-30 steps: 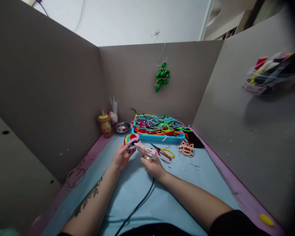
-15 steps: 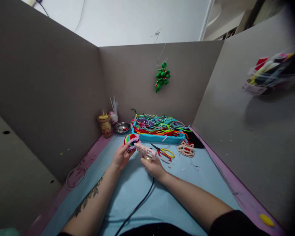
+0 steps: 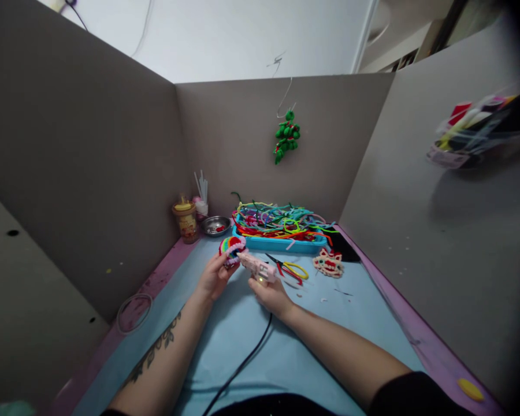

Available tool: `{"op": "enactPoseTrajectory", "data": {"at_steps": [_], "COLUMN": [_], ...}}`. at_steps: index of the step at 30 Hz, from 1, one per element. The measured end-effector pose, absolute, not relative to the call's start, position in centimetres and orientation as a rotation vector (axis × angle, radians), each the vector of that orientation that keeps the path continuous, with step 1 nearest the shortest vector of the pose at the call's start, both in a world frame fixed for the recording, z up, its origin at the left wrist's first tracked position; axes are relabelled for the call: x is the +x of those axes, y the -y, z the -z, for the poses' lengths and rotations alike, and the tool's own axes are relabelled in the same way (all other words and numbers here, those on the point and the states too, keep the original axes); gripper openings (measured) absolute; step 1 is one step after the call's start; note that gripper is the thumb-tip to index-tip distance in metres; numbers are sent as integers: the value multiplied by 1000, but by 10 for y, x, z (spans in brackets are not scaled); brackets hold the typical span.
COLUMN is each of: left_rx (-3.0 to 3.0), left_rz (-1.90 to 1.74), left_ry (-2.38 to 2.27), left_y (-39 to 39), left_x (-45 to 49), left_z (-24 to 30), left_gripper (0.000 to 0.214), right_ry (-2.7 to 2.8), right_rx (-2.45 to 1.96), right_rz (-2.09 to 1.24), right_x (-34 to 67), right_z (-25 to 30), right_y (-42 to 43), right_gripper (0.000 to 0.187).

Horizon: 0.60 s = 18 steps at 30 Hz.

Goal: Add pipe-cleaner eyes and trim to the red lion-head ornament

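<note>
My left hand (image 3: 213,276) is closed on a rainbow-striped pipe-cleaner piece (image 3: 231,247) with a fuzzy pink edge. In my right hand (image 3: 268,293) is a pink glue gun (image 3: 259,268), its nozzle pointing left at the rainbow piece. Nozzle and piece meet or nearly meet; at this size I cannot tell which. A black cord (image 3: 247,361) runs from the gun down toward my lap. Right of the gun lie yellow-handled scissors (image 3: 295,269) and a red-handled tool (image 3: 289,275), partly overlapping.
Behind my hands stands a blue tray (image 3: 281,242) heaped with coloured pipe cleaners. A cream-and-red pipe-cleaner piece (image 3: 328,263) lies to the right. Back left are a metal bowl (image 3: 215,226) and a lidded cup (image 3: 185,221). Grey panels (image 3: 260,138) enclose three sides; a green ornament (image 3: 287,137) hangs there.
</note>
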<state>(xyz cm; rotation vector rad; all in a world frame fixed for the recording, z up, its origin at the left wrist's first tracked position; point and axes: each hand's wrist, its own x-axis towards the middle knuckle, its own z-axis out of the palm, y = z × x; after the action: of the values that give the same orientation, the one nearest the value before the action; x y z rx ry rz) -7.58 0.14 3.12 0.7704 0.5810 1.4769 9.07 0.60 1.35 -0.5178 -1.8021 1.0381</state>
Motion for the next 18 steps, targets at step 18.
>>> {"op": "enactPoseTrajectory", "data": {"at_steps": [18], "left_rx": [791], "left_rz": [-1465], "left_ry": [-552], "left_y": [0], "left_x": [-74], "left_z": [-33], "left_gripper": [34], "right_ry": [1823], "right_rx": [-533], "right_rz": [-1014], "right_x": [91], "right_z": [-11], "right_y": [-6], "right_gripper": [51]}}
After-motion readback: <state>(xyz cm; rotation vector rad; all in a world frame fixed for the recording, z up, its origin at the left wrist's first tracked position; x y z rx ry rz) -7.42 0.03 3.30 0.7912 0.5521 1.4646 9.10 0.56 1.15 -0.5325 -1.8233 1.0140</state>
